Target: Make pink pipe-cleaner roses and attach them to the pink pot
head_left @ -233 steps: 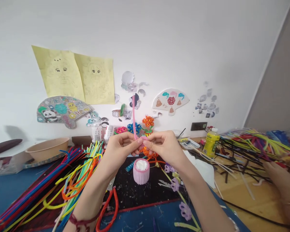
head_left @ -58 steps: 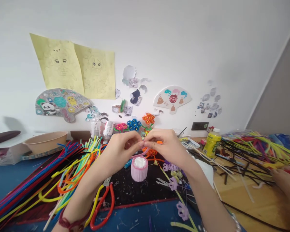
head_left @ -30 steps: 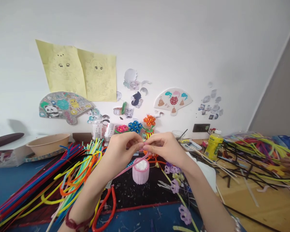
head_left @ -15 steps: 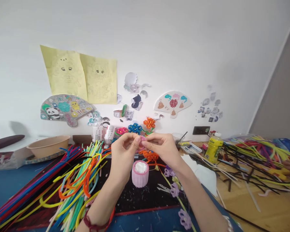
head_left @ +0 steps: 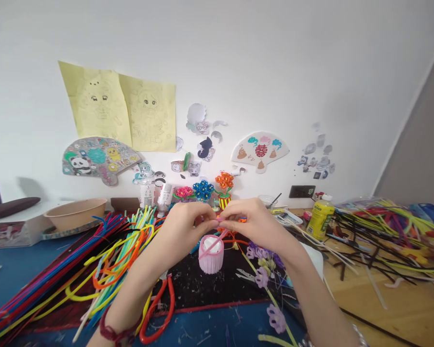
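Note:
My left hand (head_left: 188, 222) and my right hand (head_left: 251, 222) meet in front of me, thumbs and fingertips pinched together on a pink pipe cleaner (head_left: 221, 237). One end of it slants down to the left across the pink ribbed pot (head_left: 211, 264) standing below. White stuffing (head_left: 210, 242) shows inside the pot. The exact spot where the fingers grip is small and partly covered by them. Behind the hands stand pink (head_left: 184, 193), blue (head_left: 203, 190) and orange (head_left: 224, 180) pipe-cleaner flowers.
Bundled coloured pipe cleaners (head_left: 123, 270) lie on the left. A red-handled tool (head_left: 171, 295) is by my left forearm. Purple flowers on a stem (head_left: 276, 318) lie near my right arm, a yellow bottle (head_left: 320, 217) beyond. Black strips (head_left: 369, 260) cover the right side.
Both hands have lowered slightly and turned, fingertips now pointing inward. The pink piece, bunched between the fingers before, now shows a straight end hanging over the pot. The red-handled tool has come into view.

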`<state>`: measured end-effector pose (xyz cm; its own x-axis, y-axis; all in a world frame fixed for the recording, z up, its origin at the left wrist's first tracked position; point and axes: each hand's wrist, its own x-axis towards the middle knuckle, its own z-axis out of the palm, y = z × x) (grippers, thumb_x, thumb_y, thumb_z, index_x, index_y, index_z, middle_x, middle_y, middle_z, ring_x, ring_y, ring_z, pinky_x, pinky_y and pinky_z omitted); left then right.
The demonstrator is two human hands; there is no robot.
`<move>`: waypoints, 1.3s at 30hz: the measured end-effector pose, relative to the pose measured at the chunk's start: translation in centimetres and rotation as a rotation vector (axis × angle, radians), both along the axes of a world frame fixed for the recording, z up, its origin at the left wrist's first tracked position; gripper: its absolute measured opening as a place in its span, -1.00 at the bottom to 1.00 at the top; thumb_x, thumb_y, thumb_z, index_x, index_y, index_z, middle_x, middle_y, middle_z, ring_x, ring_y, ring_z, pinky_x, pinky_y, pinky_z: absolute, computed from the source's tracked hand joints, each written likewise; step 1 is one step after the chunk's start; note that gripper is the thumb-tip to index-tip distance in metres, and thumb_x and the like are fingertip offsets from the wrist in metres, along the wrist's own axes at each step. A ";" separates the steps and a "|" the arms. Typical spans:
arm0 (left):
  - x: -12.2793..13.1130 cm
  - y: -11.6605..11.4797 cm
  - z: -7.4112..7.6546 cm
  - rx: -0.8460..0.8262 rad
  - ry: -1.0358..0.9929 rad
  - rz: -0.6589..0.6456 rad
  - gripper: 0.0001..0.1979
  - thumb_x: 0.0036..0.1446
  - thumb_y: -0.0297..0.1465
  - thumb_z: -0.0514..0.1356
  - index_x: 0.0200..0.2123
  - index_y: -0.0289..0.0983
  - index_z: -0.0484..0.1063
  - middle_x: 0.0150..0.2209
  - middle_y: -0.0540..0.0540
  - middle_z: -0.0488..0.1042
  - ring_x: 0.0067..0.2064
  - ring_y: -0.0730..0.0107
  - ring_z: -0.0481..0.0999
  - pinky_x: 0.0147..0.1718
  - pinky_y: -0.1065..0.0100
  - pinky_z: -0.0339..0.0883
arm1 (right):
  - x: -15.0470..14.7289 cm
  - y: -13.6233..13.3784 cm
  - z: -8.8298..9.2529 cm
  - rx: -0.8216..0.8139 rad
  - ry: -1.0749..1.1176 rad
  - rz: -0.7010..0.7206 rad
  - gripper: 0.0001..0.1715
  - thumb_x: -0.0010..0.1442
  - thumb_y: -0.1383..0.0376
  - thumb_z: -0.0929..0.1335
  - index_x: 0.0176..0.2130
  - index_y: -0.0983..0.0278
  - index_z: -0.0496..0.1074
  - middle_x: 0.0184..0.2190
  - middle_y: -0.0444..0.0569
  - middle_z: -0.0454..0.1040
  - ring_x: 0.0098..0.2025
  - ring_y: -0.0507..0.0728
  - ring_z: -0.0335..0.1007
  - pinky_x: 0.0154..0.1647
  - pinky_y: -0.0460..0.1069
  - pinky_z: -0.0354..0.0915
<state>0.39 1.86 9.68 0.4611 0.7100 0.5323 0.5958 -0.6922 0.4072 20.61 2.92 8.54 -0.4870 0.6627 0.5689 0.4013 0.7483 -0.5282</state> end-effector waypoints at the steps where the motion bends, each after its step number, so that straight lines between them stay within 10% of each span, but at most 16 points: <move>1: 0.1 -0.1 0.0 -0.016 -0.004 -0.013 -0.81 0.19 -0.36 0.21 -0.39 -0.27 0.60 -0.47 -0.04 0.58 -0.46 0.42 0.42 -0.43 0.37 0.18 | 0.0 -0.1 0.0 0.011 -0.012 -0.009 -0.87 0.23 0.33 0.44 -0.34 0.26 0.63 -0.38 -0.02 0.60 -0.30 0.11 0.50 -0.32 -0.03 0.36; 19: 3.8 0.9 -3.3 -0.163 -1.081 -0.103 -0.90 0.03 -0.34 0.38 -0.40 -0.25 0.61 -0.45 -0.02 0.60 -0.42 0.43 0.51 -0.40 0.43 0.39 | -1.7 1.3 -0.9 -0.281 0.656 0.088 -0.69 -0.06 0.10 0.58 -0.37 0.26 0.64 -0.44 -0.04 0.63 -0.43 0.10 0.53 -0.36 0.02 0.49; 30: 0.2 0.6 -0.4 0.054 -0.233 -0.025 -0.84 0.17 -0.27 0.26 -0.30 -0.21 0.60 -0.35 -0.05 0.61 -0.42 0.42 0.43 -0.46 0.40 0.24 | 0.0 0.6 -0.3 -0.329 0.312 0.053 -0.82 0.06 0.22 0.52 -0.36 0.29 0.65 -0.48 -0.04 0.59 -0.45 0.08 0.51 -0.36 0.01 0.42; 39: 0.6 0.2 -0.4 -0.203 -0.377 -0.074 -0.81 0.18 -0.29 0.23 -0.40 -0.29 0.48 -0.47 -0.06 0.55 -0.47 0.44 0.47 -0.50 0.43 0.30 | -0.8 0.8 -0.5 -0.323 0.429 0.082 -0.78 0.05 0.18 0.53 -0.36 0.29 0.62 -0.42 -0.02 0.62 -0.37 0.11 0.55 -0.32 0.01 0.46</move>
<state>1.02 2.10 9.29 0.3151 0.7898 0.5262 0.3313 -0.6111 0.7189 19.85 3.68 8.03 -0.3139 0.8062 0.5015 0.0462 0.5406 -0.8400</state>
